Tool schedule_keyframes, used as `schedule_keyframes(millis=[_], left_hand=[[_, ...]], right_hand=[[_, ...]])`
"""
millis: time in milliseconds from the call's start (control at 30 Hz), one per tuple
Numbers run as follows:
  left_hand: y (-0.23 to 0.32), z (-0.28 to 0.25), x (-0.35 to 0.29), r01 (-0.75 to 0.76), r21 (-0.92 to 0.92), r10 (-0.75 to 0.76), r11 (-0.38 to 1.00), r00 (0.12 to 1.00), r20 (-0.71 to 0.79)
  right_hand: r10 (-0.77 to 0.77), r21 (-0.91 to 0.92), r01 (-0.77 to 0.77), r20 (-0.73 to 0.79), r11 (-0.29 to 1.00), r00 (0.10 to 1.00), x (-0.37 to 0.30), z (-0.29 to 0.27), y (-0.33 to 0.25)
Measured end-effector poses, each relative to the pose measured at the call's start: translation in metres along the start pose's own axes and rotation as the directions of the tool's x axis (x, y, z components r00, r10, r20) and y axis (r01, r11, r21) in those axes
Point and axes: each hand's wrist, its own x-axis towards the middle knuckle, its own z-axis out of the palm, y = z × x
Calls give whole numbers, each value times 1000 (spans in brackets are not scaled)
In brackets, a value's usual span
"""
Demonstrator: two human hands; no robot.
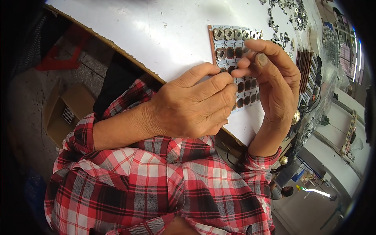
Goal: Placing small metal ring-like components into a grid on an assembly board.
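Note:
A panel of small joined circuit boards [212, 43] lies on the white table, partly under my hands. Round silvery metal holders [218, 34] fill its far row, and another sits at the left of the second row. Other boards show bare dark round pads [240, 87]. My left hand [194, 100] rests over the panel's near left part, fingers bent and closed; its fingertips are partly hidden. Over the panel's right side, my right hand [276, 80] pinches thumb and fingers together. Whatever small thing lies between them is too hidden to name.
Loose metal holders [300, 17] lie scattered at the table's far right. Stacked panels [304, 70] stand right of my right hand. The white table [156, 31] has a rough brown edge on the left. An open cardboard box [55, 105] sits on the floor; a person [277, 193] is in the background.

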Motion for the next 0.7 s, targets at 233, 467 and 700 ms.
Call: schedule_keyframes(millis=[233, 467, 700], left_hand=[[0, -1, -1, 8, 0, -8, 1000, 1000, 17], [0, 1, -1, 5, 11, -5, 1000, 1000, 8], [-1, 4, -2, -16, -7, 16, 1000, 1000, -17]], right_hand=[[-106, -175, 97, -45, 980, 993, 0, 1, 5], [-130, -329, 135, 39, 934, 991, 3, -5, 6], [-287, -581, 296, 111, 758, 952, 5, 2, 12]])
